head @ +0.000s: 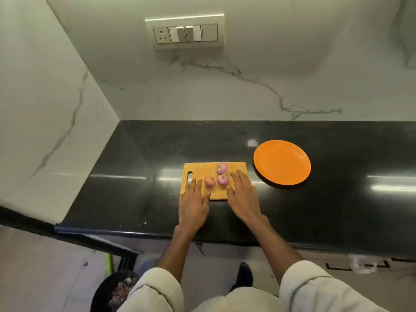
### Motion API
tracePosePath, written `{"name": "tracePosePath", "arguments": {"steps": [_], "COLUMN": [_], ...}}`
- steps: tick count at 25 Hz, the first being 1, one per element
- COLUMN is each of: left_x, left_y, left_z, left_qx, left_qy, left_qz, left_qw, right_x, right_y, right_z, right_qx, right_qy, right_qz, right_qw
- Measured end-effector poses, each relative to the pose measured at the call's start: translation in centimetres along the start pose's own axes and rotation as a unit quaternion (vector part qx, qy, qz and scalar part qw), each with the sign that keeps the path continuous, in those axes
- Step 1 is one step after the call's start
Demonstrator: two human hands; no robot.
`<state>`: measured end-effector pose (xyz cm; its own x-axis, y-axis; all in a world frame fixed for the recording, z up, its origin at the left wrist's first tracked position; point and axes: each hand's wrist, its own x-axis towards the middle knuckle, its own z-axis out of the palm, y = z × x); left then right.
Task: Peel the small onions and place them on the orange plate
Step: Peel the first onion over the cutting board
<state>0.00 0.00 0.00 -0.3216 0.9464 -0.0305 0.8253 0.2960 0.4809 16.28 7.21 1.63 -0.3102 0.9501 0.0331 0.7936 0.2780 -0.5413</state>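
Reaching up from the bottom of the frame, two arms in pale rolled sleeves (pixel 157 289) stretch over the black countertop (pixel 112 199). Both hands lie flat with straight fingers, holding nothing: the left hand (pixel 193 204) on the lower left corner of the wooden cutting board (pixel 202 170), the right hand (pixel 243 197) on its lower right. Between them on the board sit three small onions (pixel 222 179), unpeeled. Right of the board, near frame centre, lies the bare orange plate (pixel 282 162). A switch panel (pixel 185 32) hangs on the marble wall above.
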Motion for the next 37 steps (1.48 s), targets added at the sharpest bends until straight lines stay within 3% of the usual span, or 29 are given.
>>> {"name": "tracePosePath", "arguments": {"steps": [5, 11, 17, 20, 24, 30, 34, 37], "left_x": [0.6, 1.2, 2.5, 4.0, 5.6, 7.4, 8.6, 9.0], "left_y": [-0.6, -2.9, -3.9, -3.7, -3.2, -3.0, -3.0, -1.8], "left_z": [2.2, 1.5, 0.5, -0.1, 0.4, 1.6, 1.9, 0.9], "left_qx": [0.006, 0.047, 0.01, -0.03, -0.015, 0.0, -0.104, -0.267], "left_qy": [-0.055, -0.092, 0.001, -0.005, -0.046, -0.039, -0.002, 0.001], "left_qz": [-0.093, -0.06, 0.002, 0.012, 0.041, 0.047, 0.031, -0.028], "left_qw": [0.994, 0.993, 1.0, 0.999, 0.998, 0.998, 0.994, 0.963], "right_x": [2.8, 2.1, 4.1, 5.5, 7.2, 9.9, 10.0, 10.0], "right_y": [2.5, 2.8, 2.0, 0.9, 0.3, -0.5, -0.3, -0.7], "right_z": [1.4, 3.3, 2.0, 1.6, 1.3, 1.9, 2.3, 2.3], "right_qx": [0.021, 0.063, 0.125, 0.166, 0.184, 0.179, 0.17, 0.158], "right_qy": [-0.069, -0.069, -0.016, -0.001, -0.035, -0.084, -0.069, -0.018], "right_qz": [0.035, 0.068, 0.106, 0.143, 0.079, 0.053, 0.044, 0.029], "right_qw": [0.997, 0.993, 0.986, 0.976, 0.979, 0.979, 0.982, 0.987]}}
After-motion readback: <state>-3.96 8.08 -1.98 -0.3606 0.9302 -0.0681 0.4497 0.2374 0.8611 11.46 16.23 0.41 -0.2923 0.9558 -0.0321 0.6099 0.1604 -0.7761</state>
